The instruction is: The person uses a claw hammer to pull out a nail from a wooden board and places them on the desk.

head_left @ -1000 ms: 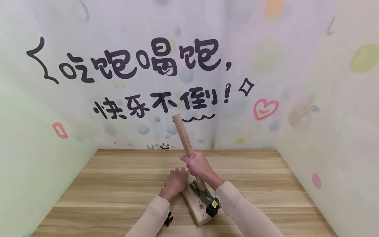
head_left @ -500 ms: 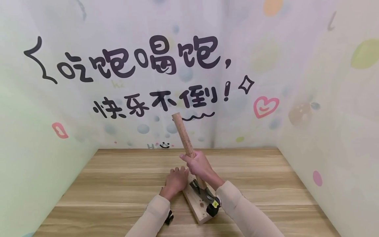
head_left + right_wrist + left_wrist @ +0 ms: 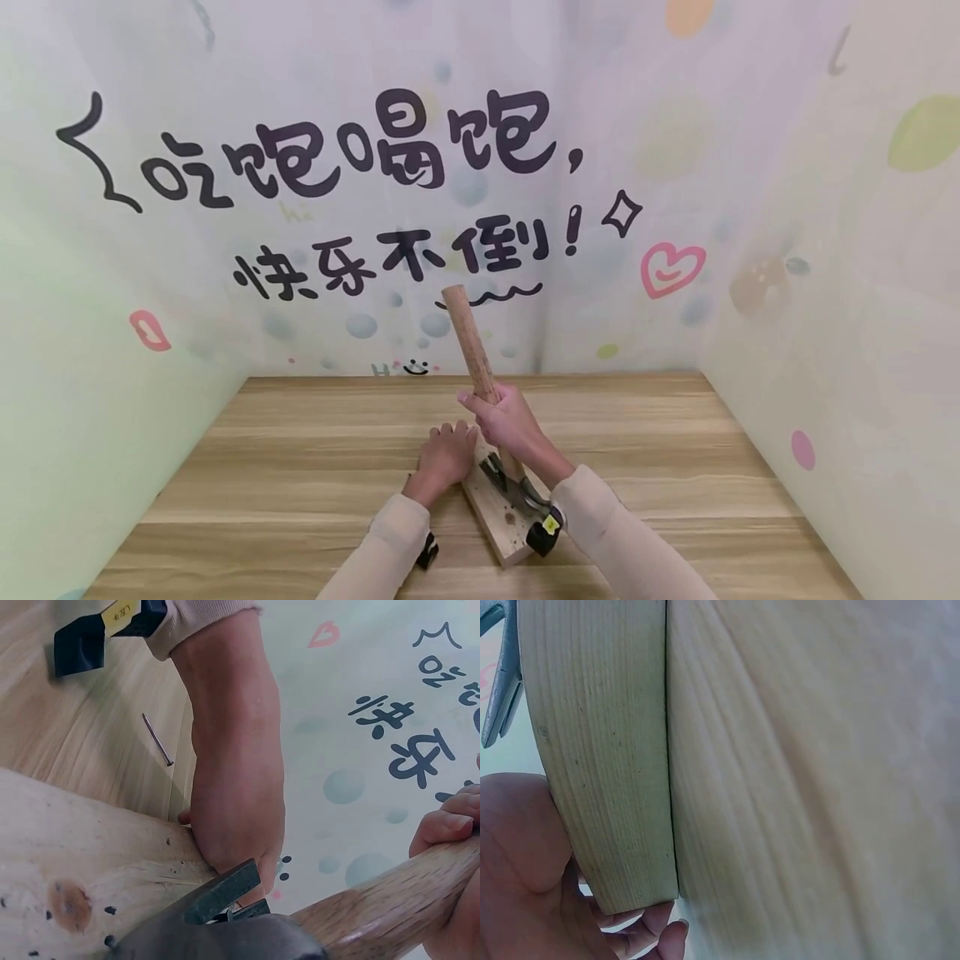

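Observation:
My right hand (image 3: 512,421) grips a claw hammer (image 3: 468,342) by its wooden handle, which leans up and away to the left. The hammer's dark metal head lies low over a pale wooden block (image 3: 486,510), claw toward the left hand. My left hand (image 3: 448,458) holds the block's far end from the left side. In the left wrist view, its fingers (image 3: 649,930) curl round the end of the block. The right wrist view shows the claw (image 3: 225,892) over the knotted top face; whatever lies under the head is hidden.
A loose nail (image 3: 157,741) lies on the wood-grain table (image 3: 300,483), left of the block. Black wrist-worn devices (image 3: 542,537) sit by both sleeves. A printed cloth wall (image 3: 637,333) rises behind the table, with side walls left and right.
The top of the hammer handle has shifted slightly right, and my right hand and sleeve have moved a little right with it. My left hand and the block have stayed in place.

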Available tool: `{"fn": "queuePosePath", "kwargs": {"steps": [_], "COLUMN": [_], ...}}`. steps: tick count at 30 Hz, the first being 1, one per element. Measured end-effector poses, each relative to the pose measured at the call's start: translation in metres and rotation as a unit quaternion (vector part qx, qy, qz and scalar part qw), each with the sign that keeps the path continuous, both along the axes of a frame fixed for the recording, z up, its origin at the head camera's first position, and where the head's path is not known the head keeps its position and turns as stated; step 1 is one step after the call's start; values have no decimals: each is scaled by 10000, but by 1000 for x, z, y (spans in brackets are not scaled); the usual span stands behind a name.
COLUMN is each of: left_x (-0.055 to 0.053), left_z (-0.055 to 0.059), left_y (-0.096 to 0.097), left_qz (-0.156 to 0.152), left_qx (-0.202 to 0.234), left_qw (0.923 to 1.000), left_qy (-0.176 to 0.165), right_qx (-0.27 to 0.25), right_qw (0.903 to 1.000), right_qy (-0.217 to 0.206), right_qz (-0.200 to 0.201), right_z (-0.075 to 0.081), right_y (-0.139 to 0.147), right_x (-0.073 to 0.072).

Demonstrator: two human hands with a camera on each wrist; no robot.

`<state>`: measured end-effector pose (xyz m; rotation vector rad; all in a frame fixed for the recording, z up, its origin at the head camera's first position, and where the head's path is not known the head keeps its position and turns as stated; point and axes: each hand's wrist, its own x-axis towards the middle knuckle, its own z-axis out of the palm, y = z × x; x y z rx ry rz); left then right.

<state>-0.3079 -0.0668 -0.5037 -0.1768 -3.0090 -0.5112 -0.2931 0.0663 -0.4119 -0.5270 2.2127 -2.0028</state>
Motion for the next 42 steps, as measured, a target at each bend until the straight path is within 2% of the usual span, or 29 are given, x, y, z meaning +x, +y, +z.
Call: {"fn": "queuePosePath", "kwargs": {"steps": [11,16,25,29,42], "left_x": [1,1,4,2,3], "left_z": [3,2,5,6,6], "left_y": [0,0,1,0,0], "left_qz": [-47,-1,-11,53,52], "left_qx": [91,64,272,214,192], "left_qw": [9998,9997,9995,9996,9994], "left_qy": [-196,-256,-189,-180,-265], "right_qx": [-137,-417,-982,-1093,-1465], "right_qw": [9997,9988,9892,9846,9785], "right_qy": [176,266,1049,1295,1334], "right_qz": [-81,-44,304,437,567], "right_z": [-3,-6,-9,-7,-9], "right_y": [5,13,33,34,35], "right_x": [5,9,31,37,42]}}
